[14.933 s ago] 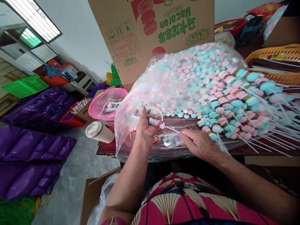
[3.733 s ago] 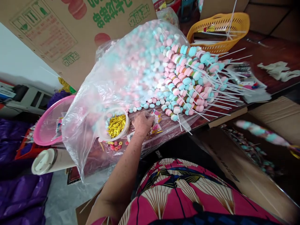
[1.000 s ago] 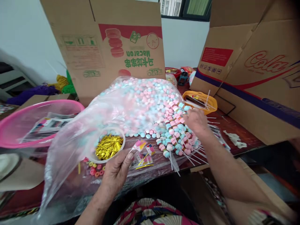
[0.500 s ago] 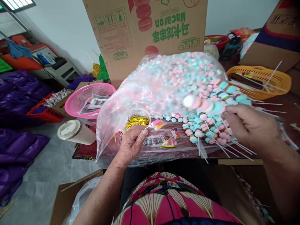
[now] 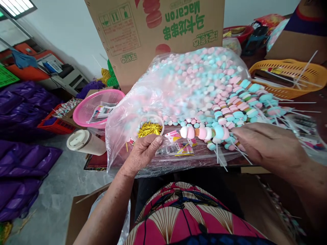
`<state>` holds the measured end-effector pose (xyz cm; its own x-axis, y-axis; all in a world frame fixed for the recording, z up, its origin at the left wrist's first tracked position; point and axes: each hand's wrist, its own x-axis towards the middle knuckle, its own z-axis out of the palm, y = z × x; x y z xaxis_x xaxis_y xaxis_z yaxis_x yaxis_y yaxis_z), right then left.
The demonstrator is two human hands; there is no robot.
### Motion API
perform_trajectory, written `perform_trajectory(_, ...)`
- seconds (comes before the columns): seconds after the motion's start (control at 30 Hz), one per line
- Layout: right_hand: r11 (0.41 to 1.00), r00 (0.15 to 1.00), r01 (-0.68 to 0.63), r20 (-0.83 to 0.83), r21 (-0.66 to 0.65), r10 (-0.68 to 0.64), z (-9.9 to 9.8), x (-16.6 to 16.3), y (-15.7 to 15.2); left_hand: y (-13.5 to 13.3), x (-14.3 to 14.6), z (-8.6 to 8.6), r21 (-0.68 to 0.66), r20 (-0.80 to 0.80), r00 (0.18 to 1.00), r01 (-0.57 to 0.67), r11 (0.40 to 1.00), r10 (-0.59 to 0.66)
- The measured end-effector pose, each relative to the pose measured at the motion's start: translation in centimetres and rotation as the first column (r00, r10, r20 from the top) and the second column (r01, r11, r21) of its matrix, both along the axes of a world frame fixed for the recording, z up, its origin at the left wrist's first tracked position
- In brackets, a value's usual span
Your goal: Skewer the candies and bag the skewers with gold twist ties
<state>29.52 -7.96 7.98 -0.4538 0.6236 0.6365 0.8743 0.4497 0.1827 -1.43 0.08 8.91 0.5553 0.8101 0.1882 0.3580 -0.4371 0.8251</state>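
Observation:
My left hand (image 5: 144, 149) pinches the end of a small printed plastic bag (image 5: 172, 135), which points right. Level with it, my right hand (image 5: 265, 144) grips a marshmallow skewer (image 5: 204, 133) of white, pink, blue and brown pieces, its white tip close to the bag. Beyond my left hand stands a clear tub of gold twist ties (image 5: 150, 129). Under the skewer and bag lies a stack of flat printed bags (image 5: 173, 149) with loose gold ties on it. Finished-looking skewers (image 5: 245, 105) are piled behind my right hand. The fingertips of my right hand partly hide the stick.
A large clear bag of loose marshmallows (image 5: 194, 75) leans against a cardboard box (image 5: 153, 37). At left are a pink basket (image 5: 79, 112) and a lidded cup (image 5: 87, 143). A yellow basket (image 5: 316, 76) with sticks stands at right.
My right hand has brought the skewer left and down, so its tip is now close to the bag. My left hand still pinches the bag. The view has shifted slightly.

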Motion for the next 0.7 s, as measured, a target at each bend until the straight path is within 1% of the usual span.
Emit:
perform_trajectory(0.13, 0.999, 1.000, -0.018, -0.026, -0.026, 0.017, -0.2, 1.1, -0.8, 0.2, 0.2, 0.4, -0.094, -0.067, 0.996, 0.059, 0.994, -0.065)
perform_trajectory(0.17, 1.000, 0.999, 0.005, -0.035, -0.027, -0.006, -0.1, 1.3, -1.0, 0.3, 0.3, 0.4, -0.120, -0.071, 0.994, 0.074, 0.990, -0.083)
perform_trajectory(0.27, 0.992, 0.989, 0.126, -0.079, -0.017, -0.126, 0.0, 1.7, -1.6, 0.3, 0.6, 0.5, -0.198, -0.061, 0.993, 0.087, 0.976, -0.101)
perform_trajectory(0.33, 0.987, 0.981, 0.160, -0.110, -0.008, -0.160, -0.2, 1.6, -1.8, 0.3, 0.8, 0.5, -0.246, -0.042, 0.995, 0.076, 0.966, -0.089)
perform_trajectory(0.47, 0.996, 0.988, 0.082, -0.128, -0.025, -0.084, -1.5, 1.0, -1.9, 0.2, 1.2, 0.2, -0.324, -0.001, 0.997, 0.075, 0.943, -0.079)
perform_trajectory(0.57, 0.998, 0.988, 0.061, -0.141, -0.035, -0.065, -2.9, 1.2, -2.1, 0.3, 1.1, -0.2, -0.343, 0.030, 0.999, 0.048, 0.938, -0.040)
perform_trajectory(0.63, 0.999, 0.988, 0.032, -0.149, -0.026, -0.035, -3.5, 1.6, -2.4, 0.4, 1.1, -0.3, -0.339, 0.022, 1.000, 0.027, 0.940, -0.020)
perform_trajectory(0.7, 1.000, 0.988, 0.010, -0.157, -0.029, -0.014, -3.7, 2.1, -2.7, 0.5, 1.2, -0.1, -0.345, -0.016, 0.999, 0.027, 0.938, -0.035)
